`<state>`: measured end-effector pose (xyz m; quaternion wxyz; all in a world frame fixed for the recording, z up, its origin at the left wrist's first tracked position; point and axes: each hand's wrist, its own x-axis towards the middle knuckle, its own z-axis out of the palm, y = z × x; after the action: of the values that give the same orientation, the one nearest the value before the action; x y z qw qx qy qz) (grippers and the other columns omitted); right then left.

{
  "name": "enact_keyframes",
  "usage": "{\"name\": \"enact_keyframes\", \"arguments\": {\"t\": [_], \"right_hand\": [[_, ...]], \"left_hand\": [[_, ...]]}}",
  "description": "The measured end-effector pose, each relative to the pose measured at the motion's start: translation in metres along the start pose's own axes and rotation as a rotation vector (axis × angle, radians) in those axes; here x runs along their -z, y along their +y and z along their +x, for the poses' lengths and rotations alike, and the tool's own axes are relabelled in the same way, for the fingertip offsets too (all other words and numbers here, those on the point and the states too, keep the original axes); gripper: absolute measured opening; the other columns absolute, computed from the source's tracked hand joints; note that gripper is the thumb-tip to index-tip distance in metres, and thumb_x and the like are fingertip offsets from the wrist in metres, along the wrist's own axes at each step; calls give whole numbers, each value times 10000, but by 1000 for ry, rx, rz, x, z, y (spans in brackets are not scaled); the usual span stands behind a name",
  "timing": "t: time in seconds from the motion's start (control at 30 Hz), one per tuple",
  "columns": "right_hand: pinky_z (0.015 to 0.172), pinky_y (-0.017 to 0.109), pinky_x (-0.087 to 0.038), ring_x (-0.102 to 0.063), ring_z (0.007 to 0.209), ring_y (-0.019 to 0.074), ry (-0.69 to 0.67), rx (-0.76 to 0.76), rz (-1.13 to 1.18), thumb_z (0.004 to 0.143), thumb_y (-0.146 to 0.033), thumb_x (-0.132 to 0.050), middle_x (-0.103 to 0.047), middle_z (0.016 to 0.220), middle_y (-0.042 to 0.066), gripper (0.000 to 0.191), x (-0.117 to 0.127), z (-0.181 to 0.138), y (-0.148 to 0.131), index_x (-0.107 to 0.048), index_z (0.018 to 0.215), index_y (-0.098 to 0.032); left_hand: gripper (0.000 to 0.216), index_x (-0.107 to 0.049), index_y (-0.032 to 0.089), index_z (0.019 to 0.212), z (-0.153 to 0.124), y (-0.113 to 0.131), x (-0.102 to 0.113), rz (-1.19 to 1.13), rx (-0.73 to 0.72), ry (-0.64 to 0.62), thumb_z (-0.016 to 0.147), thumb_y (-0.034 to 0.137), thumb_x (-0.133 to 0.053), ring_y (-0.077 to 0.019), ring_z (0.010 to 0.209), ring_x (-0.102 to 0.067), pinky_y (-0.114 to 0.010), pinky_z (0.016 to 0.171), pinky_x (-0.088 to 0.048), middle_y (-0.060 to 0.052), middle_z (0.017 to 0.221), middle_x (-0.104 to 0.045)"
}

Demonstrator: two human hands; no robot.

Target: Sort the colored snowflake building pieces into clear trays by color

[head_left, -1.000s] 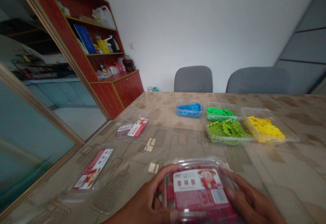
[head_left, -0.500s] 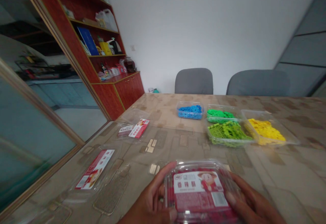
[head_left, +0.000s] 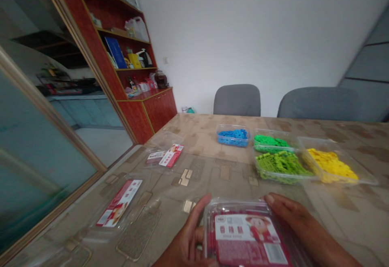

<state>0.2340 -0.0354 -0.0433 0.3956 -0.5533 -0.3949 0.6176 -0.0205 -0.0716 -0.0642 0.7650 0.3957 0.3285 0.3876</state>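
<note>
A clear plastic box (head_left: 246, 234) with a red and white label on its lid is held low in front of me, its near end cut off by the bottom edge. Red or magenta contents show through its sides. My left hand (head_left: 190, 238) grips the box's left side, thumb and fingers around it. On the far right corner rests my right hand (head_left: 291, 214), its fingers curled over the rim and side; some of its fingertips are hidden.
Beyond stand open clear boxes of blue pieces (head_left: 233, 136), green pieces (head_left: 270, 142), lime-green pieces (head_left: 281, 165) and yellow pieces (head_left: 331, 165). Clear lids with red and white labels (head_left: 120, 203) (head_left: 171, 155) lie at left. Two grey chairs (head_left: 237, 100) stand behind the table.
My right hand has moved from the box's right side up to its far right corner. My left hand stays on the left side. The whole view has shifted slightly.
</note>
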Motion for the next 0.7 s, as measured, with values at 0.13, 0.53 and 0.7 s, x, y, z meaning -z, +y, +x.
{"name": "enact_keyframes", "arguments": {"t": [0.13, 0.53, 0.7], "right_hand": [[566, 303, -500, -636, 565, 206, -6, 11, 59, 756, -635, -675, -645, 597, 6, 456, -1, -2, 1, -564, 711, -195], [512, 232, -402, -541, 531, 139, -18, 125, -47, 748, -662, -676, -606, 581, -26, 495, 8, 14, 15, -544, 671, -191], [526, 267, -446, -601, 561, 183, -38, 40, 36, 747, -656, -672, -638, 623, -1, 474, 3, 8, 8, -589, 716, -190]], "left_hand": [[1291, -8, 275, 1524, 0, -4, 2, 7, 14, 22, 601, 477, -888, -219, 765, -680, -275, 697, -436, -39, 842, -685], [503, -557, 171, 889, 31, 35, 2, 385, 42, 229, 776, 654, -643, -58, 412, -367, -143, 350, -284, 66, 568, -463], [437, -525, 161, 752, 40, 33, -3, 218, 36, 255, 718, 541, -739, -41, 372, -360, -145, 360, -265, 67, 513, -500]]}}
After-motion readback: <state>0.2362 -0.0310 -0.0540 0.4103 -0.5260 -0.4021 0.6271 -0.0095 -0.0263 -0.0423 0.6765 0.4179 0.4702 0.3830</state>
